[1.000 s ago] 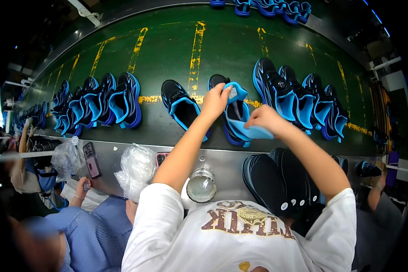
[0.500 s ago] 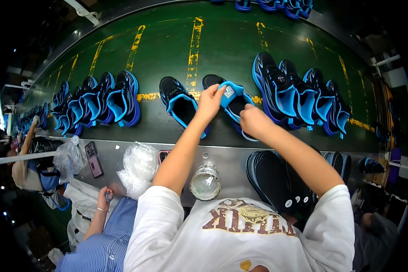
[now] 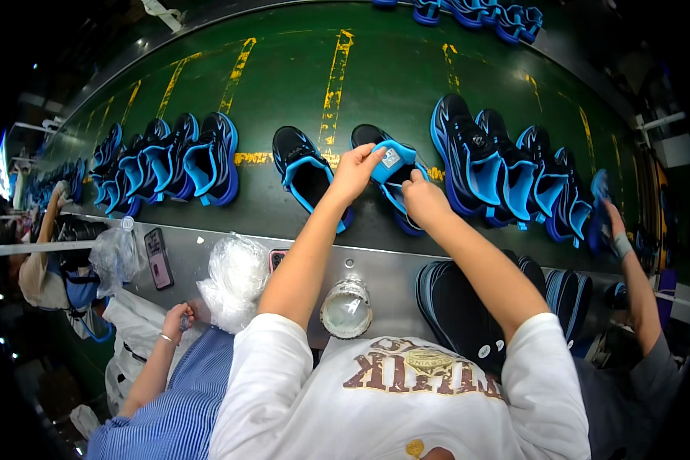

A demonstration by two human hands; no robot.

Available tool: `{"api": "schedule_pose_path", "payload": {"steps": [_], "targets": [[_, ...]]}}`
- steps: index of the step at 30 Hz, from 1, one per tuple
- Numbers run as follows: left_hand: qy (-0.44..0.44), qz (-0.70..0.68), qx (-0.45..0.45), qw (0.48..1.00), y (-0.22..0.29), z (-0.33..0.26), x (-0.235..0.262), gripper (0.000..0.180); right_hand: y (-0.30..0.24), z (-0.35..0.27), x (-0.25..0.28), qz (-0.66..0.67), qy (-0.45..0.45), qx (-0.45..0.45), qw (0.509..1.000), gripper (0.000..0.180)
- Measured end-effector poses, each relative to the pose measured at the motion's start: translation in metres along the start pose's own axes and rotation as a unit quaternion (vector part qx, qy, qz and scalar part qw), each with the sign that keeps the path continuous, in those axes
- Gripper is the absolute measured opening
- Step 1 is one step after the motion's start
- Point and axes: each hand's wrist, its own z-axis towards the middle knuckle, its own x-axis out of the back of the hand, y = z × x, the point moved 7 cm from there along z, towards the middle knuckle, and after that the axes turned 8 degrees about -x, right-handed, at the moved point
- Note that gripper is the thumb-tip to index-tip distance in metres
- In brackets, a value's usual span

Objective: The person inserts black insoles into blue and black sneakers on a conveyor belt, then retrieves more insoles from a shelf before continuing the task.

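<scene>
A black and blue sneaker (image 3: pixel 366 136) stands on the green work surface in front of me, toe pointing away. My left hand (image 3: pixel 354 175) is closed in a pinch on its blue tongue (image 3: pixel 392 159), which is pulled up and shows a pale label. My right hand (image 3: pixel 426 203) is closed at the right side of the shoe's collar, fingers curled at the edge; its fingertips are partly hidden. Just to the left sits another matching sneaker (image 3: pixel 295 146), its opening toward me and touched by neither hand.
Rows of similar sneakers stand left (image 3: pixel 211 157) and right (image 3: pixel 456 138). On the metal ledge (image 3: pixel 391 268) lie a glass jar (image 3: pixel 346 310), crumpled clear plastic (image 3: pixel 234 280), a phone (image 3: pixel 159 259) and black insole-shaped pieces (image 3: pixel 448 303). Co-workers' hands show at left (image 3: pixel 178 322) and far right (image 3: pixel 615 221).
My right hand has shifted slightly at the shoe's collar; my left keeps its pinch on the tongue. At the far right, a co-worker's arm has come in, holding a blue shoe.
</scene>
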Motion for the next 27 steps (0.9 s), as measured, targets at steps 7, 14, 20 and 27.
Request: {"api": "schedule_pose_path", "payload": {"steps": [7, 14, 20, 27], "targets": [[0.086, -0.032, -0.024, 0.995, -0.006, -0.003, -0.003, 0.026, -0.006, -0.020, 0.031, -0.070, -0.003, -0.022, 0.997, 0.031], [0.083, -0.082, 0.006, 0.993, 0.007, -0.009, -0.008, 0.027, 0.003, -0.009, 0.010, -0.064, -0.097, 0.029, 0.993, 0.013], [0.093, -0.039, -0.030, 0.994, -0.002, -0.004, -0.007, 0.027, -0.004, 0.017, -0.017, -0.079, 0.038, 0.095, 0.992, 0.013], [0.096, 0.006, -0.058, 0.994, -0.007, -0.005, -0.007, 0.030, 0.002, 0.019, -0.035, -0.220, -0.155, 0.071, 0.960, 0.023]]}}
